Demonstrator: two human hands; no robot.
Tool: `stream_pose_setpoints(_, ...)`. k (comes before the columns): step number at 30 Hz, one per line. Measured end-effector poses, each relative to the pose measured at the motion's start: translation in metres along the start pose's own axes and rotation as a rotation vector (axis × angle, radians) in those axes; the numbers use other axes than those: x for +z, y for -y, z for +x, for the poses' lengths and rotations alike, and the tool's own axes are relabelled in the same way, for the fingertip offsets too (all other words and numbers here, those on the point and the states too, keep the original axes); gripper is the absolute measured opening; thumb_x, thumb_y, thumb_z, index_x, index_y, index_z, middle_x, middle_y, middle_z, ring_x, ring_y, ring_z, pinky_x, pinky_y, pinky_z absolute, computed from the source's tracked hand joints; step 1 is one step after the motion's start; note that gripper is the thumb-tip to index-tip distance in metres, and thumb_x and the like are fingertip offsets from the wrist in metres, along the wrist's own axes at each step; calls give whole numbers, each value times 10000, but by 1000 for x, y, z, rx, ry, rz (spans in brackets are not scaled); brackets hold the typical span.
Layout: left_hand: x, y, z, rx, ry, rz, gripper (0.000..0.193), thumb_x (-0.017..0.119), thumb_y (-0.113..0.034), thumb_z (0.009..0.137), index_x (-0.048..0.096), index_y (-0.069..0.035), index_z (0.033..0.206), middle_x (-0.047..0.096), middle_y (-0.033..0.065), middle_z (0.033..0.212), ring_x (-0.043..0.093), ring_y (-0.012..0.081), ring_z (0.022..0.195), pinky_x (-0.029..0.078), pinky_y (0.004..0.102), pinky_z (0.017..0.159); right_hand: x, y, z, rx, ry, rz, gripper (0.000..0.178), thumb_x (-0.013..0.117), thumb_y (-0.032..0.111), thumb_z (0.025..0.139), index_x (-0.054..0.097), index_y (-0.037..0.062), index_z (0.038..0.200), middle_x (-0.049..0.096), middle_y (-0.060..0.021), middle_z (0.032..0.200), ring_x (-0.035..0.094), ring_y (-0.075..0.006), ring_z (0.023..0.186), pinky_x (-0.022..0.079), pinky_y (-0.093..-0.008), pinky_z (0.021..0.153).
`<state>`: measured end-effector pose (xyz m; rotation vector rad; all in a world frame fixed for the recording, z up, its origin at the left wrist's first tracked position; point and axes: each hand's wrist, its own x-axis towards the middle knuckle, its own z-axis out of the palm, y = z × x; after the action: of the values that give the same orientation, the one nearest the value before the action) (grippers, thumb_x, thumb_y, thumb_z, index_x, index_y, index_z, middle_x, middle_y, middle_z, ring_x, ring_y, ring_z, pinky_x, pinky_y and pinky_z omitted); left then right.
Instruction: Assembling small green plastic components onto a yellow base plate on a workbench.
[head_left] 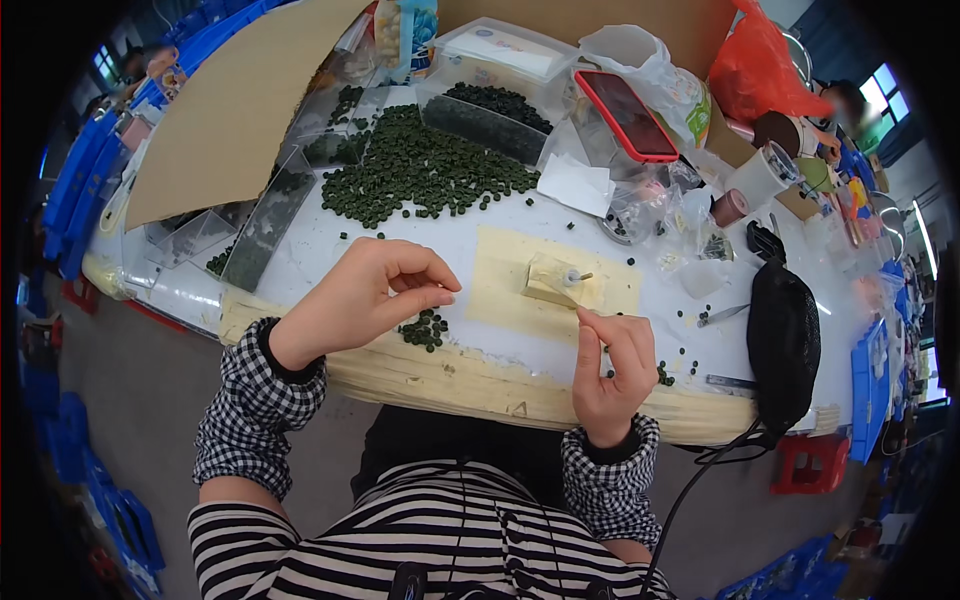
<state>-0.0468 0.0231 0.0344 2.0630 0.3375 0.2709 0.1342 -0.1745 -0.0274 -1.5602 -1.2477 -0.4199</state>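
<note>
My left hand [365,295] is over the table's front part, thumb and forefinger brought together. Whatever may be between them is too small to make out. Just below those fingers lies a small heap of dark green pellet-like pieces [425,330]. My right hand [615,370] is pinched too, its fingertips close to the near right corner of a cream-coloured block [548,280]. A pale fitting with a thin metal pin [584,276] sticks out of the block. Under the block is a cream sheet [490,290] lying on the white tabletop.
Behind my hands spreads a large pile of green pieces [410,165], with a clear tray [480,130] of more. A cardboard sheet [240,110] leans at left. At right are a red-cased phone [626,115], plastic bags [640,60], a black mesh pouch [783,340] and tweezers [724,315].
</note>
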Motion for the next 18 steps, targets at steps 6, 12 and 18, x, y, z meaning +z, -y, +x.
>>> stream_pose_setpoints(6, 12, -12, 65, 122, 112, -156, 138, 672, -49, 866, 688, 17, 985, 686, 76, 913, 645, 110, 813, 522, 236, 754, -1, 0, 4, 42, -22, -30, 167, 682, -36, 765, 699, 18, 922, 619, -84, 776, 565, -242, 709, 448, -313, 636)
stream_pose_setpoints(12, 24, 9, 78, -72, 134, -622, 170, 645, -69, 897, 617, -2, 1051, 690, 88, 948, 667, 124, 846, 552, 247, 783, -7, -2, 9, 107, -41, -80, 143, 685, -26, 769, 687, 24, 902, 624, -82, 798, 568, -241, 733, 451, -317, 653)
stream_pose_setpoints(18, 27, 19, 69, -160, 185, -862, 179, 623, -57, 910, 620, -6, 1082, 686, 95, 985, 675, 138, 874, 562, 256, 801, -10, -3, 33, 147, 27, -198, 144, 697, -4, 770, 682, 30, 909, 617, -78, 812, 558, -246, 766, 447, -326, 678)
